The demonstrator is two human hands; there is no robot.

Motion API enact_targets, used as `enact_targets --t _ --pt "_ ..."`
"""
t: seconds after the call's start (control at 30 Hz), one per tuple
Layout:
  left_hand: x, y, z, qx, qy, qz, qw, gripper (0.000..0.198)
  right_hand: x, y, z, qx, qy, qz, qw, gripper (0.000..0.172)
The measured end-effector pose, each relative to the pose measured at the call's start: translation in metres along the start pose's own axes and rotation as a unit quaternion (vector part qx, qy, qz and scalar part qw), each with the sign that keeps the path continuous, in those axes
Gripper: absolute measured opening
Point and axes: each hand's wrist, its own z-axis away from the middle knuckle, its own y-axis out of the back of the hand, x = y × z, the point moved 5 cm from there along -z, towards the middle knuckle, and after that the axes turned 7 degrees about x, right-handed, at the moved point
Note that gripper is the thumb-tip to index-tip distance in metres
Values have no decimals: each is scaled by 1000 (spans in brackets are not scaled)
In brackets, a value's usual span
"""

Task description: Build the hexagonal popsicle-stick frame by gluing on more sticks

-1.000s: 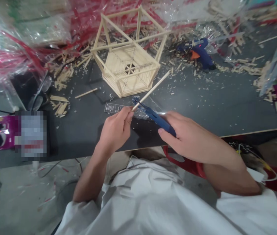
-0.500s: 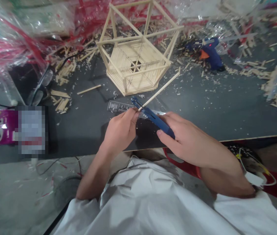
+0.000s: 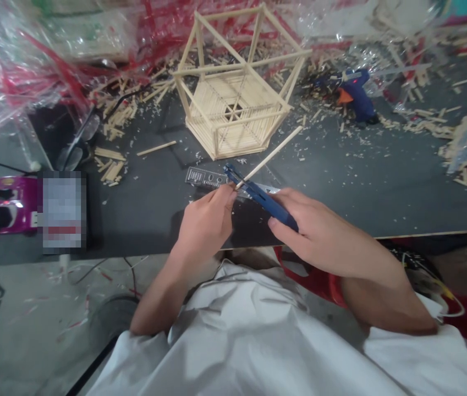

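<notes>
My left hand (image 3: 208, 220) pinches the near end of a long thin wooden stick (image 3: 272, 154), which points up and to the right over the dark table (image 3: 340, 181). My right hand (image 3: 313, 228) is wrapped round the handle of a blue cutting tool (image 3: 258, 195). The tool's jaws meet the stick right beside my left fingertips. A metal ruler (image 3: 206, 177) lies flat on the table just beyond both hands. Behind it stands a hexagonal frame built of wooden sticks (image 3: 235, 104).
A blue glue gun (image 3: 355, 96) rests at the back right among wood offcuts. Crumpled clear and red plastic wrap (image 3: 31, 60) fills the back left. A magenta device (image 3: 14, 206) with cables sits at the left edge. Loose stick pieces (image 3: 109, 165) and glasses (image 3: 76, 146) lie left of the frame.
The hands keep the same hold; the tool and stick stayed together. The view shifted slightly, so the frame and glue gun sit further right than a second ago.
</notes>
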Motion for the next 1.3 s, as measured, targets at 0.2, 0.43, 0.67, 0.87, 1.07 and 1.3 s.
enact_targets --t 0.2,0.43,0.67,0.87,1.07,1.3 --pt "4 2 1 6 5 4 1000 32 -3 0 1 -7 -10 5 1000 27" --pt "2 3 4 4 14 -12 1000 28 -6 -2 1 -26 -14 31 999 25" --pt "4 2 12 -17 58 -24 998 27 -6 -3 -11 -53 -54 144 987 40" --pt "8 5 36 -117 185 -85 972 31 -3 -16 -18 -147 -33 179 972 50" --pt "21 4 55 -224 213 -136 941 31 -6 -22 -2 -223 -56 160 960 57" --pt "24 12 66 -239 230 -133 934 28 -14 -23 3 -199 -59 159 965 58"
